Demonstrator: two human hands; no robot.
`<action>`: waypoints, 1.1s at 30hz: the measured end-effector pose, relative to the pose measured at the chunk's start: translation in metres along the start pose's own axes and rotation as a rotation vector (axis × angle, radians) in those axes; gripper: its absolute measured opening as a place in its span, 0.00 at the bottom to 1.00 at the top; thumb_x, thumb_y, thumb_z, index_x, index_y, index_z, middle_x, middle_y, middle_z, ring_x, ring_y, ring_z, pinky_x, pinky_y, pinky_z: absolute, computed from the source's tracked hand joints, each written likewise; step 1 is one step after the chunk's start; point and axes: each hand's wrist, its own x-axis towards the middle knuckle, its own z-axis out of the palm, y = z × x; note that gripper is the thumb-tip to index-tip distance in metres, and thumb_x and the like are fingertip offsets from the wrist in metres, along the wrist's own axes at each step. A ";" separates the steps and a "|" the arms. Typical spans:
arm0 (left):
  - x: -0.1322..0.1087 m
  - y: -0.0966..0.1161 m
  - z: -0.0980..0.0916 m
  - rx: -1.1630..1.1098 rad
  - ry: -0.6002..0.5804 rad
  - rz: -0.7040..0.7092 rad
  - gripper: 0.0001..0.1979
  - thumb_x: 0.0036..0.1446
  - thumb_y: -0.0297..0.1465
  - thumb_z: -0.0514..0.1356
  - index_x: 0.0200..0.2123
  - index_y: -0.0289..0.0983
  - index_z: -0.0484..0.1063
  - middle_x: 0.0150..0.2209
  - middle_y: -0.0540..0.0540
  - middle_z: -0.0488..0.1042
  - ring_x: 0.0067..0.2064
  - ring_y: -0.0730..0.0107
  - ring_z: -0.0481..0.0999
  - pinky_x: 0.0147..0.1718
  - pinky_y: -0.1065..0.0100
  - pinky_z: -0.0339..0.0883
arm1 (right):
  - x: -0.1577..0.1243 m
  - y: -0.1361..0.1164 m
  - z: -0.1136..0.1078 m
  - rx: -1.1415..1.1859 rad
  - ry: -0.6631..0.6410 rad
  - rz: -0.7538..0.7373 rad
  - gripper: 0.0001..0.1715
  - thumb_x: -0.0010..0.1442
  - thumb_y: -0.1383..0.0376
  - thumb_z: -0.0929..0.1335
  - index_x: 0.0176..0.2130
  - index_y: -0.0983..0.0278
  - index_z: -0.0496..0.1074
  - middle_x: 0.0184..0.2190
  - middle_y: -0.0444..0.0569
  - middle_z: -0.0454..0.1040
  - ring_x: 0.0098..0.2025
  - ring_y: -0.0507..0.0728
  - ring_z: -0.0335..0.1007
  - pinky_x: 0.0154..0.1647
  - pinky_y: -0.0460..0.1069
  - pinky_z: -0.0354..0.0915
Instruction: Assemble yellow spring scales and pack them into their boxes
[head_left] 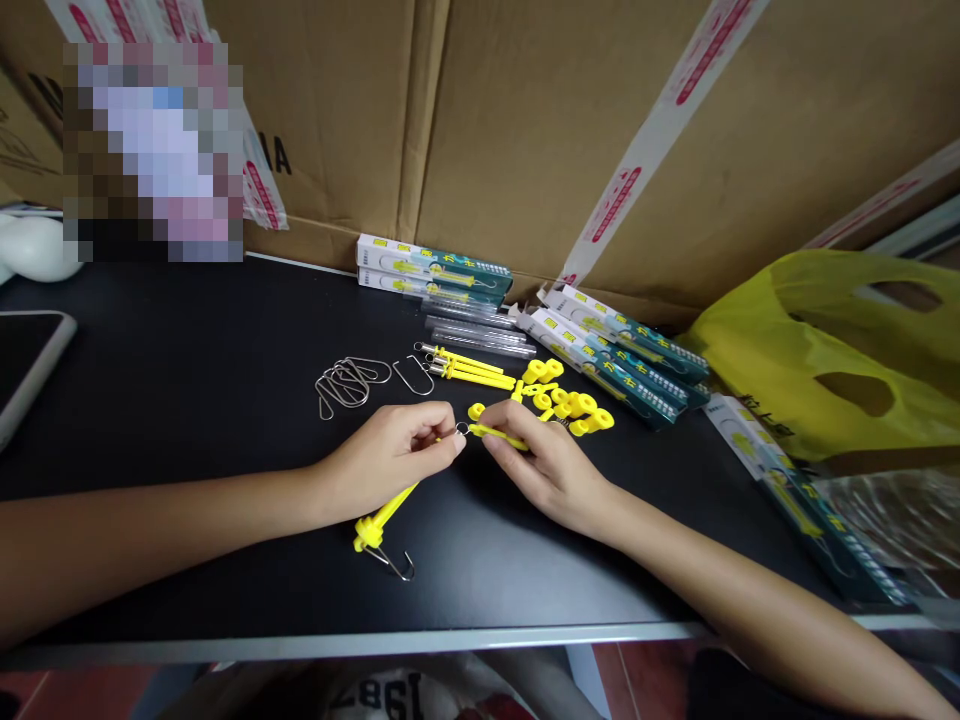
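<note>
My left hand (409, 448) is closed, thumb and fingertips pinching a small metal spring whose wire loop (462, 429) shows at the fingertips. Opposite it, my right hand (551, 465) grips a slim yellow plastic piece (501, 437), its tip close to the loop. I cannot tell whether the two are joined. Partly covered by my left hand, a yellow rod with a round cap (369, 533) lies on the black table, a bent metal hook (397, 568) at its end. Small yellow plastic caps and fittings (574, 405) are heaped just beyond my right hand.
Bent wire hooks (349, 383) lie left of yellow rods with springs (472, 370). Behind are clear tubes (480, 335) and printed spring-scale boxes (431, 270), with more boxes (607, 365) at right. A yellow plastic bag (780, 330), a phone-like device (30, 365) and cardboard (495, 130) surround them.
</note>
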 end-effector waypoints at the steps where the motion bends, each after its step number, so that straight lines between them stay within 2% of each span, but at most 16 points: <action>1: 0.000 0.000 0.000 0.002 -0.002 0.000 0.13 0.61 0.36 0.53 0.26 0.36 0.59 0.23 0.56 0.54 0.26 0.78 0.55 0.24 0.73 0.50 | 0.000 -0.001 0.000 0.021 0.000 -0.006 0.04 0.67 0.65 0.59 0.41 0.61 0.61 0.26 0.41 0.64 0.25 0.49 0.60 0.27 0.43 0.57; 6: -0.001 0.000 0.000 0.025 -0.003 0.006 0.13 0.61 0.36 0.53 0.26 0.36 0.59 0.23 0.56 0.55 0.26 0.78 0.55 0.24 0.73 0.50 | 0.001 -0.002 -0.001 0.069 -0.006 -0.020 0.03 0.67 0.65 0.59 0.40 0.61 0.61 0.25 0.40 0.61 0.25 0.48 0.58 0.28 0.43 0.57; 12: -0.002 0.000 0.001 0.103 0.007 0.026 0.13 0.61 0.35 0.53 0.25 0.37 0.59 0.22 0.56 0.56 0.25 0.78 0.55 0.24 0.73 0.50 | 0.000 0.000 -0.002 -0.006 -0.026 -0.001 0.05 0.66 0.64 0.59 0.41 0.61 0.62 0.29 0.43 0.67 0.27 0.50 0.62 0.27 0.44 0.57; 19: -0.001 0.001 0.001 0.130 -0.015 0.037 0.13 0.61 0.35 0.52 0.25 0.37 0.60 0.22 0.56 0.56 0.25 0.78 0.56 0.24 0.73 0.50 | 0.002 -0.003 -0.008 0.039 -0.140 0.013 0.06 0.66 0.64 0.59 0.40 0.62 0.63 0.29 0.44 0.67 0.28 0.50 0.63 0.28 0.44 0.58; 23: -0.001 0.002 0.001 0.112 -0.021 0.033 0.13 0.61 0.35 0.52 0.25 0.36 0.59 0.22 0.56 0.55 0.25 0.78 0.55 0.24 0.74 0.50 | 0.003 -0.003 -0.006 0.052 -0.095 0.016 0.06 0.66 0.63 0.59 0.39 0.62 0.62 0.30 0.44 0.66 0.29 0.50 0.62 0.29 0.44 0.59; 33: -0.001 0.000 0.002 0.094 0.011 0.027 0.14 0.60 0.35 0.53 0.24 0.37 0.57 0.22 0.57 0.54 0.25 0.79 0.54 0.24 0.74 0.49 | 0.002 -0.006 -0.004 0.022 -0.043 0.040 0.03 0.65 0.65 0.60 0.37 0.62 0.60 0.23 0.39 0.61 0.23 0.49 0.58 0.25 0.44 0.55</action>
